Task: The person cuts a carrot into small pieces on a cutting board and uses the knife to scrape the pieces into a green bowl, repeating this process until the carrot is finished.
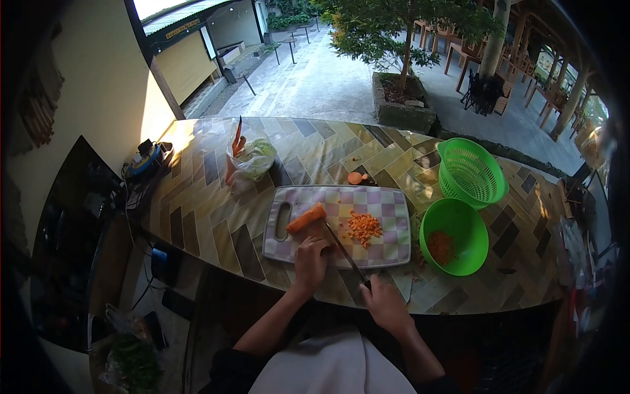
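A checkered cutting board [394, 197] lies on the patterned counter. On it, a thick carrot piece [306, 217] rests near the handle slot, with a pile of diced carrot [363, 228] to its right. My right hand [386, 303] is closed round the handle of a knife [345, 253], whose blade slants across the board towards the carrot piece. Just below that piece is my left hand [311, 261], its fingers bent together against the board beside the blade; whatever they hold is too small to name. A green bowl [474, 241] with chopped carrot inside stands right of the board.
A green colander [471, 172] stands behind the bowl. Carrot ends [356, 178] lie beyond the board. At the back left is a plastic bag of vegetables [253, 159]. Cables and a blue device [146, 158] sit at the counter's left end.
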Demonstrator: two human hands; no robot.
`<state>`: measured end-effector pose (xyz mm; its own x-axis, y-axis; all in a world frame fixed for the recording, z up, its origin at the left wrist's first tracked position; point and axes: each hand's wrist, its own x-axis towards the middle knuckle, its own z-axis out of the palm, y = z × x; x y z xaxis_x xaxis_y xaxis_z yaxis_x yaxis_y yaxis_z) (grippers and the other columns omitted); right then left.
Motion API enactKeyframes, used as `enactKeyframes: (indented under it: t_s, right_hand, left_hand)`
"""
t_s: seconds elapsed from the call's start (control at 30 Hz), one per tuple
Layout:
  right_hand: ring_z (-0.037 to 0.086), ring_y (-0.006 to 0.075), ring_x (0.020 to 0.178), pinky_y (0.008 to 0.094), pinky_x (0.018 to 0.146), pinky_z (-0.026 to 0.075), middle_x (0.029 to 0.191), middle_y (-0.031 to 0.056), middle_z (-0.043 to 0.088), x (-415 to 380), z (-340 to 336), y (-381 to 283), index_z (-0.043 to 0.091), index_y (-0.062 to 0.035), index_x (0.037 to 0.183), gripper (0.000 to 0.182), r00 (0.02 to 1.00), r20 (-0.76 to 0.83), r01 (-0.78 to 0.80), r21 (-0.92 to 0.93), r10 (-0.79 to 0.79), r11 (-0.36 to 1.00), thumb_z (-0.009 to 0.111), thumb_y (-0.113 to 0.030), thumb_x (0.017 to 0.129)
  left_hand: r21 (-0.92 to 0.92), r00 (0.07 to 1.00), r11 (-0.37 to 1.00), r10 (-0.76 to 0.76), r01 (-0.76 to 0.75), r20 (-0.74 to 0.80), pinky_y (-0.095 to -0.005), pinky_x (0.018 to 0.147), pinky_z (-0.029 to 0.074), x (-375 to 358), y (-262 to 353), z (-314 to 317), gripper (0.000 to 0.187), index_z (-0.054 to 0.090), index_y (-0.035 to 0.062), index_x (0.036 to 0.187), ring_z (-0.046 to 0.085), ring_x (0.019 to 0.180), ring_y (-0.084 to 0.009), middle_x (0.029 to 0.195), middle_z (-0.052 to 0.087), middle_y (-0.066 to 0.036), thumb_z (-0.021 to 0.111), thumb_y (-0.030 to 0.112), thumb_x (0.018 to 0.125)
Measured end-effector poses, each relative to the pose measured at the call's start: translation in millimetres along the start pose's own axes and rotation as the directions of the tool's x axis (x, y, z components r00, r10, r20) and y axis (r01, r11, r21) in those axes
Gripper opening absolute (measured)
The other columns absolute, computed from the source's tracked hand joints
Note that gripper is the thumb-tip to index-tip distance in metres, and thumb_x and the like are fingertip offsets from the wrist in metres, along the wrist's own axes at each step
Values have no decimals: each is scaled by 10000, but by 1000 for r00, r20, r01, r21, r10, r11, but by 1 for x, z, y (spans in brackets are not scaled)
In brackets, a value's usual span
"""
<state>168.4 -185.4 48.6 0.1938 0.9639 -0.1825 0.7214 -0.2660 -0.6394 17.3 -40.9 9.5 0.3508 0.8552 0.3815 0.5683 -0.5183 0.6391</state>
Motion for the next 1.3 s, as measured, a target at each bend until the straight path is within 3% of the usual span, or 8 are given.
enactKeyframes:
  t_s: [0.27, 0.53, 0.87, 0.97, 1.07, 1.17, 1.3]
  right_hand:
    - [607, 499, 788, 577, 699, 449, 777, 304, 622, 2, 1, 4, 490, 40, 978, 317, 999, 50, 20, -9, -19, 1000, 507, -276, 1004]
    - [626, 483, 769, 570, 674, 471, 752, 288, 634, 5, 1, -4, 496, 42, 976, 319, 999, 37, 26, -139, -21, 990, 504, -275, 1007]
    - [630, 485, 795, 573, 706, 476, 794, 297, 637, -1, 2, 4, 511, 41, 965, 330, 1000, -3, 10, -37, -10, 999, 502, -286, 1006]
    - [613, 493, 788, 578, 697, 450, 772, 299, 627, -2, 1, 3, 520, 48, 958, 329, 1000, -15, 18, -10, -18, 1000, 525, -279, 996]
    - [612, 495, 789, 579, 699, 450, 779, 300, 629, -5, 0, 0, 512, 49, 966, 326, 999, -6, 32, 3, -32, 999, 524, -275, 996]
    - [613, 495, 789, 577, 701, 456, 787, 301, 631, -7, 4, 0, 497, 49, 978, 317, 998, 1, 61, 5, -61, 998, 525, -267, 996]
    - [624, 488, 794, 570, 704, 478, 791, 301, 634, -7, 7, -11, 483, 43, 983, 297, 999, 44, 10, -71, -7, 997, 525, -251, 996]
  left_hand:
    - [68, 999, 997, -26, 28, -32, -388, 760, 509, -1, -8, 3, 223, 762, 113, 850, 634, 860, -282, 856, 704, -73, 627, 7, 707]
    - [21, 999, 999, 32, -32, -24, -410, 804, 509, -6, -5, 7, 239, 737, 39, 914, 633, 912, -317, 899, 696, -115, 592, -17, 733]
    - [89, 998, 994, 56, -56, -7, -414, 803, 513, -14, 3, 7, 247, 734, 28, 929, 625, 952, -327, 955, 693, -123, 580, -36, 747]
    - [118, 997, 990, 74, -73, -4, -429, 772, 513, -13, 3, 4, 226, 672, 29, 964, 635, 920, -328, 922, 682, -114, 581, -42, 769]
    - [52, 992, 991, -125, 126, -12, -436, 736, 524, -7, 16, -3, 195, 596, 55, 972, 669, 883, -324, 904, 686, -111, 651, -2, 795]
    - [16, 997, 997, -72, 73, -32, -471, 707, 496, -6, 14, -2, 219, 476, 67, 973, 647, 864, -342, 829, 634, -118, 593, -36, 818]
    - [16, 999, 1000, -20, 21, -43, -470, 704, 490, -7, 14, -4, 198, 486, 65, 956, 641, 859, -341, 825, 627, -116, 590, -38, 822]
